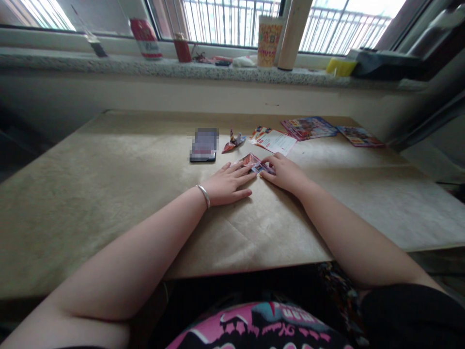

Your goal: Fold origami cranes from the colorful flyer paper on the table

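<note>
A small folded piece of colourful printed paper (pixel 251 159) lies on the table in front of me. My left hand (pixel 229 183), with a silver bangle at the wrist, rests flat with fingers spread, its fingertips on the paper's left part. At the paper's right edge, my right hand (pixel 283 173) has its thumb and fingers curled together, pinching it. Just beyond stands a folded paper crane (pixel 234 143) of similar print. A phone (pixel 204 145) with a blurred screen lies left of the crane.
Printed leaflets (pixel 274 139) lie behind my right hand, with colourful sheets (pixel 310 127) and another stack (pixel 359 136) farther right. On the windowsill (pixel 218 71) stand a red and white can (pixel 145 39), a red jar (pixel 182 49), a patterned cup (pixel 269 42) and a yellow object (pixel 341 67).
</note>
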`<state>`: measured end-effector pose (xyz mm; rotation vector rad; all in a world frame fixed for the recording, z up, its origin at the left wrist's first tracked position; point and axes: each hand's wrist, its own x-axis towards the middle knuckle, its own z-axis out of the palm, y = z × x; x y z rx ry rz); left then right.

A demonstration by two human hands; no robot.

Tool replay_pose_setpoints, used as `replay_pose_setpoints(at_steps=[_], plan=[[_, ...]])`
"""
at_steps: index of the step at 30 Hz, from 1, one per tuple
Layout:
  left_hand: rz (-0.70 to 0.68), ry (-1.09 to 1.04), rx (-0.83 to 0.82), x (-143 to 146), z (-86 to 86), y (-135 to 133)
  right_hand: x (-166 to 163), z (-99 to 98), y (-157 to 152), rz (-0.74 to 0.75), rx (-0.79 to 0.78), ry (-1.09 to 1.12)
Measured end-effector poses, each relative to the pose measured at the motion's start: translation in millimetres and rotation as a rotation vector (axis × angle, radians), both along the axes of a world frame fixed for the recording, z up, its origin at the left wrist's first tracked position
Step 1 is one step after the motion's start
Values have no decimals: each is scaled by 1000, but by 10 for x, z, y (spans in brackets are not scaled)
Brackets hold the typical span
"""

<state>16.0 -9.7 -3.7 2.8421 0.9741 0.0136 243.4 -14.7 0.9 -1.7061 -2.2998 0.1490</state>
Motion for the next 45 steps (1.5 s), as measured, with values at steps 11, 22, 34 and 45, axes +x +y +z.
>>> replay_pose_setpoints(at_steps=[11, 22, 34, 45], plan=[[17, 30, -61, 2, 7, 18, 141, -23, 38, 37, -31, -68], [37, -7, -77, -15, 3, 20, 173, 13, 27, 20, -48, -77], [177, -299, -37, -43, -68, 65, 124, -26, 58, -7, 28, 114], [165, -660, 172, -36, -40, 103, 112, 76, 21, 103, 113, 215]])
